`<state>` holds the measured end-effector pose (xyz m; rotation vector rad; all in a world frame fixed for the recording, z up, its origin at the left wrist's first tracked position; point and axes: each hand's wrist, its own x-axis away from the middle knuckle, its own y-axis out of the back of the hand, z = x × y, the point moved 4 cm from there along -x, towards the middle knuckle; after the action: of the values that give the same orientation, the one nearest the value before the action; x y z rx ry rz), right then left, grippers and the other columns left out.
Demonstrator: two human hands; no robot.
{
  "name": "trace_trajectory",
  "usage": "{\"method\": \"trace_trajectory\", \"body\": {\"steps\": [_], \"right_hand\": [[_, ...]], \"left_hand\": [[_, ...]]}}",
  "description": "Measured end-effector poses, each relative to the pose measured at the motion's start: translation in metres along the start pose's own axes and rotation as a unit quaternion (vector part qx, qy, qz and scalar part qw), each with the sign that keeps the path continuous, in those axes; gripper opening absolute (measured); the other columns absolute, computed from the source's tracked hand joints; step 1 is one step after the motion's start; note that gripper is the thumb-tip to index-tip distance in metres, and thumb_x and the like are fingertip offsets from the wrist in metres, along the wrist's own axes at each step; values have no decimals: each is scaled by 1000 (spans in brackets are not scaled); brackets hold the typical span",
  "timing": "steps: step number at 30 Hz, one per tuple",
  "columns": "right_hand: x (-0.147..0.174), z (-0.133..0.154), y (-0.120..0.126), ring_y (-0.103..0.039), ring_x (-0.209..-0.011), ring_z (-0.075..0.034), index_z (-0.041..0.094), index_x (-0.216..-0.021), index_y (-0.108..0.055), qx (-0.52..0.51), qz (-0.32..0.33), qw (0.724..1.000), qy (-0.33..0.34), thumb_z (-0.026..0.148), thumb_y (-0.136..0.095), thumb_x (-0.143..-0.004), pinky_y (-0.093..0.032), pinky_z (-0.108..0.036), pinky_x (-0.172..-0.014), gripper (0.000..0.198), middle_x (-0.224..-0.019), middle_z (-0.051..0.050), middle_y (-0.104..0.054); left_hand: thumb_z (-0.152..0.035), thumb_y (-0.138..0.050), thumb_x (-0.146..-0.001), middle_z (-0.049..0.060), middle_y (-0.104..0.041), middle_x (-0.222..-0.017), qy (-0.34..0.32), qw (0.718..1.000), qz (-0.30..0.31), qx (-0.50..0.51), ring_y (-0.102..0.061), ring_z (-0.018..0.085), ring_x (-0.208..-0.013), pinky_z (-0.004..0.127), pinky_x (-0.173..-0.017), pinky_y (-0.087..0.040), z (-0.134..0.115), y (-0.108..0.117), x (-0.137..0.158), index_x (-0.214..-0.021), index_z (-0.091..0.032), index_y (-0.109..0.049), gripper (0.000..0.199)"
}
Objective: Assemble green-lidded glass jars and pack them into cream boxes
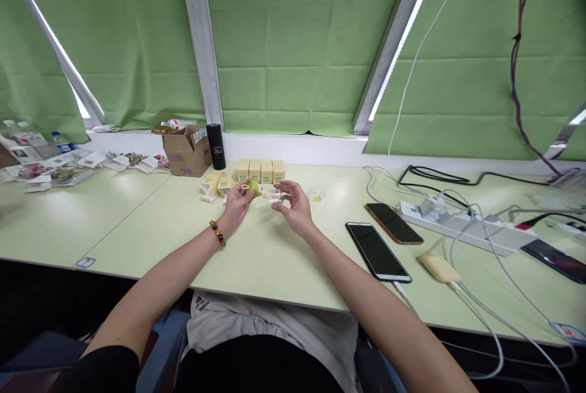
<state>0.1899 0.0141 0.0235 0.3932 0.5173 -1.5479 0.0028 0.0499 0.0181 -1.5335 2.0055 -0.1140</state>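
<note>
Head view: one long pale table, its near edge crossing below both forearms, its far edge along a white ledge; bare tabletop shows between the forearms and forward to the hands. One cardboard box, flaps up, at the far side, left. One white-rimmed phone, flat, to the right of the right forearm. One right hand, partly open, thumb and fingers curved apart about a clear piece. One left hand, mostly closed, thumb and fingertips pinching a green item. One row of yellow cartons, upright, side by side, just beyond the hands. One clear container, on the tabletop right of the right hand, something yellow in it. One green item, rounded, pale loop at its left end, held above the tabletop. One clear piece, transparent, near the green item but apart; finer detail too small to tell.
</note>
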Motion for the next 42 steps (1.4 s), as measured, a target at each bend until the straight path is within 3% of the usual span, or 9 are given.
{"method": "trace_trajectory", "body": {"steps": [4,10,15,21,30,42], "right_hand": [[2,-3,-3,-67,-117,-25,28,-119,-59,-32,6,999,-23,31,-90,-68,-55,-43,-99,60,-127,-8,-70],[6,-12,-8,-77,-85,-22,27,-120,-57,-143,24,980,-138,59,-83,-78,-64,-40,-77,59,-96,-3,-77],[7,-17,-11,-78,-70,-21,23,-113,-59,-184,45,966,-175,62,-83,-78,-63,-34,-68,58,-84,-2,-77],[7,-25,-11,-78,-68,-22,22,-105,-59,-189,37,961,-200,64,-84,-77,-64,-34,-66,57,-82,-4,-77],[8,-27,-12,-80,-71,-23,20,-104,-60,-197,40,957,-207,62,-85,-77,-66,-34,-68,55,-88,-6,-78],[8,-30,-12,-79,-72,-21,20,-104,-63,-195,27,960,-199,61,-85,-77,-69,-37,-73,54,-92,-6,-78]], "left_hand": [[-33,-90,-74,9,-72,-119,-17,1000,-1,-20,-71,21,-109,43,-110,-49,-1,2,-1,-122,-19,-64,56],[-33,-91,-74,8,-73,-118,-37,998,-16,-39,-70,20,-109,40,-108,-50,-3,4,-3,-124,-19,-66,58],[-34,-88,-78,11,-74,-118,-42,997,15,-65,-69,21,-110,39,-106,-51,-5,0,-1,-129,-17,-66,58],[-40,-84,-83,11,-73,-120,-66,991,40,-108,-68,21,-109,35,-100,-52,-8,-5,1,-129,-17,-68,53],[-42,-80,-87,14,-70,-130,-42,982,117,-140,-65,26,-121,38,-102,-51,-9,-18,11,-133,-18,-67,53],[-42,-80,-88,15,-69,-133,-47,982,104,-153,-63,26,-123,39,-105,-50,-13,-21,13,-132,-17,-67,53]]}}
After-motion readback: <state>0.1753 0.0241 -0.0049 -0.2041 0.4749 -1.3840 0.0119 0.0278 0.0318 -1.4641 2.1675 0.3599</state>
